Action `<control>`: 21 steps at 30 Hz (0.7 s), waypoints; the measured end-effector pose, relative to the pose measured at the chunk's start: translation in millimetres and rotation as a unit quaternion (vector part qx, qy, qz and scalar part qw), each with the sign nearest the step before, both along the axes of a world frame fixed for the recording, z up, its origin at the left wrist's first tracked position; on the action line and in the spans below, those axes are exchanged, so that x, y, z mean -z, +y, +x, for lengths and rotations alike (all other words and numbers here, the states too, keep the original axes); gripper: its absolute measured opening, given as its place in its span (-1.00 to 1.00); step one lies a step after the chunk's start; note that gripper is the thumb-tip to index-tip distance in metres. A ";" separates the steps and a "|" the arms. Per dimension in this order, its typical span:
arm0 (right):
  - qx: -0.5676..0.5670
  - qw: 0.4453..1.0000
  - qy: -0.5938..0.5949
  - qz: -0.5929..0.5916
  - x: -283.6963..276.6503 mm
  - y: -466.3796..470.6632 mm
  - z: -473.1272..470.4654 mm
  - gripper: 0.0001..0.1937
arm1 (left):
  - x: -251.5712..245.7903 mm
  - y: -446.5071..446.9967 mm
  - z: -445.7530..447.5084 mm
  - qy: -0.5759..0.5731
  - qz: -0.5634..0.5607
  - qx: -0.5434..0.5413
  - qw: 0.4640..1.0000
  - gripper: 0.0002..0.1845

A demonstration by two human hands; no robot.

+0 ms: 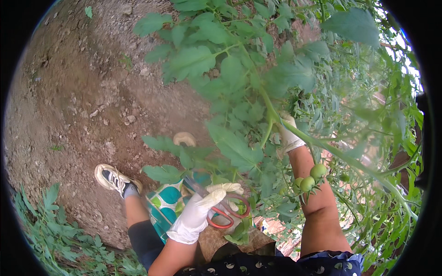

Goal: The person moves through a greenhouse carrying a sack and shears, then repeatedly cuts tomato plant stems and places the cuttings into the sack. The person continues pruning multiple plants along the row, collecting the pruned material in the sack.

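My left hand [203, 207], in a white glove, is closed around a pair of scissors [224, 222] with red-orange handles; the blades point up and to the left, partly behind tomato leaves. My right hand [289, 132], also gloved, reaches out beside a thick tomato stem [307, 137]; its fingers are hidden by stem and leaves, so its hold cannot be told. A few green tomatoes [307, 184] hang in front of my right forearm. Broad tomato leaves [234, 145] spread between the two hands.
Bare brown soil [79, 103] lies at the left, with my sneaker [114, 177] on it. A teal, green and white patterned bag or cloth [167, 207] is beside my leg. Dense tomato plants [373, 138] crowd the right, and more foliage [69, 234] grows at lower left.
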State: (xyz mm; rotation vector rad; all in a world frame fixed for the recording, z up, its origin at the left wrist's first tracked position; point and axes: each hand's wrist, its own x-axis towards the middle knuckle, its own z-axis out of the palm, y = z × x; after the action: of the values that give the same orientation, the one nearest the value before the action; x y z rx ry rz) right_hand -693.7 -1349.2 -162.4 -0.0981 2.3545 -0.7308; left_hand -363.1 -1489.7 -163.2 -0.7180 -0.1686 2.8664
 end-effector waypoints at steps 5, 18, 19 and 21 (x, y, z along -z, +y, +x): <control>-0.173 0.945 0.144 0.235 11.8 10.2 1.1 -0.72 | 4.5 0.1 2.3 -0.008 -0.007 0.009 1.000 -0.54; -0.521 0.725 0.332 0.304 93.7 -2.2 -88.8 -0.68 | 7.1 1.8 9.7 -0.074 0.011 -0.012 0.997 -0.56; -0.519 0.728 0.332 0.302 95.5 1.2 -87.5 -0.68 | 5.4 2.0 9.4 -0.096 0.017 -0.015 0.995 -0.56; -0.511 0.733 0.332 0.301 99.9 11.1 -80.5 -0.68 | 2.9 2.4 7.7 -0.122 0.022 -0.023 0.992 -0.51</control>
State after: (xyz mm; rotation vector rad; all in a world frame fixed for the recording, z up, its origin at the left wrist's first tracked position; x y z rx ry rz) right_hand -774.2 -1338.1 -262.3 -1.4236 2.4713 0.7338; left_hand -355.5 -1487.3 -166.1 -1.0672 -0.2831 2.7987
